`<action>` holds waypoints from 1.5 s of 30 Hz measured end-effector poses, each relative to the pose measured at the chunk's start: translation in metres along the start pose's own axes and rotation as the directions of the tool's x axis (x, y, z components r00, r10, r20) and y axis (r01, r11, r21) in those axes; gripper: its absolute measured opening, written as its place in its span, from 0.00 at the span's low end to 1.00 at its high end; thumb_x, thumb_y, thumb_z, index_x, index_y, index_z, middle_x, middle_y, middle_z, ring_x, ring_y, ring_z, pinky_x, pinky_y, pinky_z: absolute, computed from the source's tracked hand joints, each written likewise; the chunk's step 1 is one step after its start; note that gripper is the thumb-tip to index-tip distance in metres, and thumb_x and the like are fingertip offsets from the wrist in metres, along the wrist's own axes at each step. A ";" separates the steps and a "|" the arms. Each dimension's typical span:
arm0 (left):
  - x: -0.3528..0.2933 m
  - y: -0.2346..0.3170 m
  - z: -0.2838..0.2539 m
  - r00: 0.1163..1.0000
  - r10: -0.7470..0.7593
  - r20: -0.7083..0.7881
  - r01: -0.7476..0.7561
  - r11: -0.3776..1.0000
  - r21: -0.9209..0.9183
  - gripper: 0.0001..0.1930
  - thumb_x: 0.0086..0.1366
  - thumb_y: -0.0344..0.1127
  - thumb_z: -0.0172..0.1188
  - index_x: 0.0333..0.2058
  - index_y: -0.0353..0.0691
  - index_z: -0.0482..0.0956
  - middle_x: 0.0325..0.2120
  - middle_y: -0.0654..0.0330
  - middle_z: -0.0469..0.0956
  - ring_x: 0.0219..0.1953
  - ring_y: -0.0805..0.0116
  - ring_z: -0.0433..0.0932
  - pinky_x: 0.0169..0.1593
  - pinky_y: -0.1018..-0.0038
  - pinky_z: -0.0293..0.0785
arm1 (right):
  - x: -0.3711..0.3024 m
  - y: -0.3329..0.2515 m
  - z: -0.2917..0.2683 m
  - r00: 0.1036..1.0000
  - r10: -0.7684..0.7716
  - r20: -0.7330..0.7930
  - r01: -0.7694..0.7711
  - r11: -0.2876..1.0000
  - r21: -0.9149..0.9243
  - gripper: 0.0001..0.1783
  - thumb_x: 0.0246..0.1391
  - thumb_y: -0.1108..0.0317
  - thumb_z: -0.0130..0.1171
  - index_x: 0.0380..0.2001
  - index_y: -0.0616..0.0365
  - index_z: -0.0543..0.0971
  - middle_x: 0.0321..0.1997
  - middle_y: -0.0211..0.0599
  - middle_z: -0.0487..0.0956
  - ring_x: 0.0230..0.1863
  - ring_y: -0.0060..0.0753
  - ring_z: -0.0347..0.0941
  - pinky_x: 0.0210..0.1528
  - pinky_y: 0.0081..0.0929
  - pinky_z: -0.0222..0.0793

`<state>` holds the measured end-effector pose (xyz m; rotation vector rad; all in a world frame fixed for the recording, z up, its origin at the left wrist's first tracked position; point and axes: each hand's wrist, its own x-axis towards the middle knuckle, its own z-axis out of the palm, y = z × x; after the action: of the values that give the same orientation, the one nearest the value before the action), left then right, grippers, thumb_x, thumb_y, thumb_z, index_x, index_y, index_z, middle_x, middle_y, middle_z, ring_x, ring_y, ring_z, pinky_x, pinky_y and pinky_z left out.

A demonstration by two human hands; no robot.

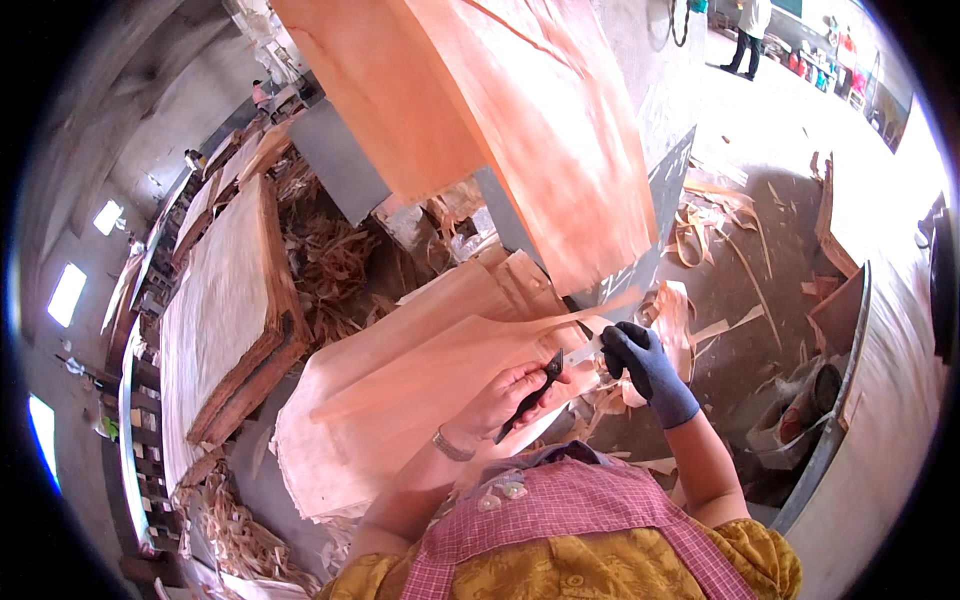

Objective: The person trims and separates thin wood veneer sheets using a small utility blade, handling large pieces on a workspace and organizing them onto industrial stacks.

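workshop floor (735,300) runs off to the right, littered with strips, while a thick stack of sheets (225,320) stands at the left, with curled scraps (330,260) beside it. large orange-tan sheets (545,130) slope down ahead, limiting reach forward. below the left forearm lies a pile of thin sheets (370,400); they look like wood, probably light, bendy and easy to split, so they would be best taken flat by an edge. the gloved right hand (645,370) has its fingers curled at the far end of a pale flat piece (582,352); whether it pinches it, i cannot tell. the bare left hand (525,390) is closed around a black-handled tool (528,402), over the pile's near right part. the tool seems light and stiff; its dark handle is the safe hold, as the pale piece may be a sharp blade.
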<state>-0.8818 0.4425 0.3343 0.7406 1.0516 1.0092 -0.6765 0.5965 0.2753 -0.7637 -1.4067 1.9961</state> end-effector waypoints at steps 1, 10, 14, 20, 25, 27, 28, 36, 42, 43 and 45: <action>0.000 -0.001 -0.001 1.000 -0.004 -0.003 0.004 1.000 -0.002 0.17 0.75 0.41 0.43 0.51 0.37 0.74 0.25 0.70 0.70 0.19 0.84 0.65 0.23 0.87 0.63 | 0.000 0.000 0.001 1.000 -0.002 0.010 0.002 1.000 -0.004 0.18 0.64 0.56 0.56 0.32 0.62 0.77 0.20 0.27 0.72 0.20 0.19 0.66 0.24 0.19 0.61; 0.003 0.000 0.001 0.999 0.004 -0.053 -0.005 1.000 -0.006 0.18 0.76 0.38 0.42 0.52 0.32 0.73 0.22 0.68 0.68 0.16 0.85 0.63 0.19 0.87 0.60 | 0.001 -0.002 0.002 1.000 -0.013 0.009 0.013 1.000 0.019 0.17 0.64 0.57 0.55 0.31 0.61 0.77 0.20 0.27 0.72 0.20 0.19 0.67 0.24 0.19 0.61; 0.003 0.003 0.004 0.999 -0.010 -0.049 0.008 1.000 -0.030 0.18 0.76 0.37 0.41 0.53 0.31 0.72 0.23 0.68 0.68 0.16 0.85 0.62 0.19 0.87 0.60 | 0.002 -0.001 0.002 1.000 -0.010 0.016 0.010 1.000 0.026 0.17 0.64 0.56 0.55 0.31 0.61 0.77 0.20 0.27 0.72 0.20 0.19 0.67 0.24 0.19 0.61; 0.003 0.001 -0.001 1.000 0.010 0.009 -0.009 0.998 -0.061 0.18 0.74 0.39 0.44 0.52 0.33 0.73 0.25 0.69 0.69 0.18 0.84 0.65 0.20 0.88 0.61 | 0.004 0.000 0.000 1.000 0.006 0.011 -0.006 1.000 0.012 0.17 0.64 0.56 0.56 0.32 0.62 0.77 0.21 0.28 0.73 0.20 0.19 0.67 0.23 0.19 0.61; 0.005 -0.001 -0.005 0.997 -0.006 -0.073 0.017 0.988 0.154 0.18 0.75 0.40 0.43 0.54 0.36 0.72 0.24 0.70 0.69 0.19 0.85 0.65 0.22 0.87 0.62 | 0.003 -0.005 0.002 0.998 -0.044 -0.033 0.043 0.999 -0.020 0.13 0.63 0.61 0.57 0.35 0.62 0.78 0.23 0.28 0.74 0.22 0.17 0.68 0.26 0.18 0.65; 0.007 -0.005 -0.007 0.990 0.059 -0.132 -0.007 0.931 0.364 0.18 0.75 0.40 0.44 0.56 0.38 0.72 0.24 0.70 0.70 0.20 0.85 0.65 0.24 0.86 0.64 | 0.003 -0.006 0.001 0.990 -0.133 -0.056 0.124 0.983 -0.135 0.10 0.62 0.65 0.58 0.36 0.63 0.78 0.24 0.28 0.76 0.24 0.16 0.70 0.26 0.18 0.67; 0.010 -0.014 -0.012 0.981 0.122 -0.148 -0.037 0.877 0.480 0.18 0.75 0.39 0.44 0.56 0.38 0.72 0.25 0.70 0.70 0.21 0.84 0.65 0.25 0.86 0.64 | 0.003 -0.005 0.001 0.978 -0.199 -0.057 0.181 0.956 -0.233 0.09 0.62 0.67 0.58 0.37 0.63 0.78 0.25 0.28 0.76 0.24 0.15 0.70 0.27 0.18 0.68; 0.017 -0.008 -0.004 0.981 0.164 -0.104 -0.076 0.817 0.572 0.19 0.74 0.35 0.44 0.60 0.39 0.69 0.25 0.70 0.73 0.22 0.84 0.65 0.27 0.84 0.65 | -0.002 -0.006 0.000 0.961 -0.276 -0.036 0.246 0.903 -0.353 0.06 0.59 0.75 0.57 0.38 0.65 0.78 0.28 0.27 0.78 0.26 0.15 0.72 0.29 0.19 0.73; 0.026 -0.017 -0.007 0.979 0.186 -0.077 -0.098 0.775 0.624 0.21 0.73 0.30 0.44 0.63 0.40 0.65 0.31 0.68 0.76 0.24 0.83 0.68 0.28 0.84 0.68 | -0.005 -0.005 0.004 0.929 -0.363 -0.068 0.309 0.865 -0.396 0.05 0.56 0.75 0.59 0.35 0.65 0.78 0.27 0.33 0.78 0.25 0.18 0.72 0.29 0.21 0.71; 0.028 -0.017 -0.005 0.978 0.203 -0.057 -0.128 0.784 0.608 0.21 0.73 0.29 0.44 0.64 0.41 0.64 0.33 0.67 0.77 0.25 0.83 0.70 0.28 0.85 0.68 | -0.004 0.000 0.000 0.918 -0.396 -0.032 0.343 0.831 -0.439 0.04 0.56 0.75 0.59 0.34 0.64 0.79 0.26 0.34 0.78 0.25 0.19 0.72 0.29 0.22 0.70; 0.031 -0.017 -0.002 0.979 0.202 -0.011 -0.162 0.817 0.554 0.23 0.73 0.28 0.43 0.66 0.42 0.61 0.38 0.65 0.78 0.27 0.82 0.73 0.28 0.85 0.70 | -0.005 0.003 0.002 0.927 -0.375 0.022 0.333 0.793 -0.510 0.04 0.56 0.74 0.60 0.31 0.63 0.79 0.24 0.39 0.76 0.24 0.21 0.73 0.28 0.25 0.69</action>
<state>-0.8739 0.4652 0.3078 1.3088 1.3762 0.8985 -0.6750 0.5907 0.2732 -0.7153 -1.8985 1.3003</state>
